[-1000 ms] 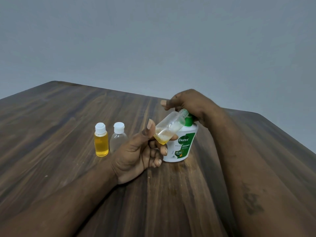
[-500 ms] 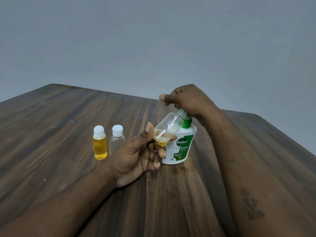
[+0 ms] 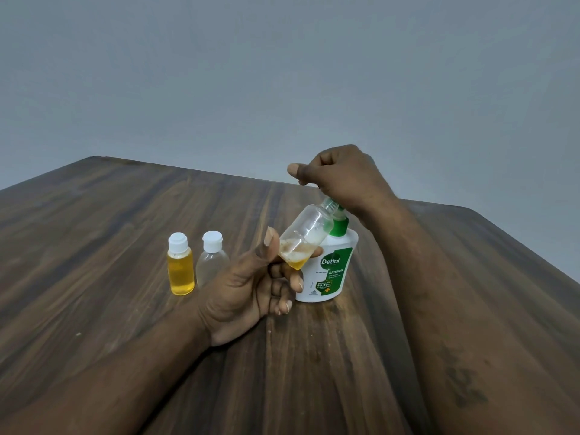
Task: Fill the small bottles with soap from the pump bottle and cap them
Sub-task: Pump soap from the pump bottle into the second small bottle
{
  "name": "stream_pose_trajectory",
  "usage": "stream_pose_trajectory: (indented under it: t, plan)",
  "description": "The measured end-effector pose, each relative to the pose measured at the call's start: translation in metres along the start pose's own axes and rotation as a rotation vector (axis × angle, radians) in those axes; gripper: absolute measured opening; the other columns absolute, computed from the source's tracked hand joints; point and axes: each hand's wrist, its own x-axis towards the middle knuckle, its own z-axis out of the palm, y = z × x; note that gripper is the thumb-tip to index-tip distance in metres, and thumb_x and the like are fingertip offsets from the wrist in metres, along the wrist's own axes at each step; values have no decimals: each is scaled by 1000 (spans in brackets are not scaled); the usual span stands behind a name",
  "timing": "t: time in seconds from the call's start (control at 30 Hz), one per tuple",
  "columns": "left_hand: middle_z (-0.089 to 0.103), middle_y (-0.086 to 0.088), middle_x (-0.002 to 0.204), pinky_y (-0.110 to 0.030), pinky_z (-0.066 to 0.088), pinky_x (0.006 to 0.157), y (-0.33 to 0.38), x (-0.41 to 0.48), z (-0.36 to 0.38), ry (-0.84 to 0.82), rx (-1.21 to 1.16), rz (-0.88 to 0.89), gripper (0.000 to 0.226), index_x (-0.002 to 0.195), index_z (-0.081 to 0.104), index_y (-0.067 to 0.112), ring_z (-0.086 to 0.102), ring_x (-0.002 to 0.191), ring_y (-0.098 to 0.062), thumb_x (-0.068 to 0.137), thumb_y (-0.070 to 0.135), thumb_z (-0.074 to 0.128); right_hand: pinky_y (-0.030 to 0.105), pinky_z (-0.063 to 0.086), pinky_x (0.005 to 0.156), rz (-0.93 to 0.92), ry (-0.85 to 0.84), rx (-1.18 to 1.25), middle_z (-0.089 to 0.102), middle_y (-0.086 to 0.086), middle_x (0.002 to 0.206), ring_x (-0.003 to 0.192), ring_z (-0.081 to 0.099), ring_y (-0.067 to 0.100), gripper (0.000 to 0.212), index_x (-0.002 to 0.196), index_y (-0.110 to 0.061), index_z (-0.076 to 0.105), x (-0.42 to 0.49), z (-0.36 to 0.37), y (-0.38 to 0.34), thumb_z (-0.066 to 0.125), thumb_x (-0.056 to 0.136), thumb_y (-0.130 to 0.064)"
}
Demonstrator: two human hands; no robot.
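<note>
Tabletop (image 3: 119,221): left hand (image 3: 241,290) holds small bottle (image 3: 306,235) by Dettol (ORIGINAL) pump (image 3: 342,246).

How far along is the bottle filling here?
Done: one full bottle stands capped. In hand: the left hand tilts an uncapped bottle, barely filled, at the pump bottle; the right hand grips its pump. Left: finishing and capping it, then the capped clear bottle, apparently empty.

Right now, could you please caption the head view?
Left hand tilts a small bottle against the pump bottle; right hand covers its top.

One head-worn view looks forward and down, close over the wooden table (image 3: 125,246); wall behind
</note>
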Motion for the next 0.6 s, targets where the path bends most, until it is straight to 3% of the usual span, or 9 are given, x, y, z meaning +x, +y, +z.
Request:
stream_pose_trajectory:
  t: [0.1, 0.17, 0.33, 0.5, 0.6]
  plan:
    - [55, -13, 85, -29, 50, 58, 2, -1, -2, -16, 2, -4, 106, 140, 38, -17, 57, 67, -16, 82, 67, 67, 30, 43, 72, 110, -195, -38, 60, -9, 75, 76, 56, 11, 30, 76, -21, 75, 0, 2, 3, 79, 87, -48]
    - [54, -13, 86, -31, 51, 59, 4, -2, -4, -26, 20, -16, 108, 137, 32, -20, 58, 67, -18, 82, 66, 65, 29, 40, 65, 196, -275, 13, 57, -7, 75, 68, 52, 11, 29, 80, -19, 71, -2, 3, 5, 81, 85, -46]
    - [55, -11, 85, -31, 51, 58, 3, -1, -3, -33, 20, -6, 104, 138, 32, -19, 59, 66, -17, 85, 65, 62, 29, 39, 65, 154, -214, 37, 57, -1, 73, 65, 51, 14, 40, 81, -10, 63, 0, -1, 2, 81, 85, -46]
    - [56, -12, 88, -31, 51, 59, 0, 1, -4, -11, -22, -18, 96, 143, 35, -15, 59, 68, -17, 90, 61, 59, 28, 46, 63, 3, 28, -15, 66, -1, 76, 69, 59, 10, 50, 87, -1, 71, 1, -1, 0, 83, 82, -50]
    - [54, -12, 87, -31, 51, 59, 2, -1, -3, -23, -12, -10, 101, 140, 32, -18, 59, 67, -16, 88, 62, 62, 30, 45, 66, 49, -60, -2, 61, 1, 73, 69, 54, 16, 50, 84, 2, 69, 2, 2, 1, 84, 82, -45]
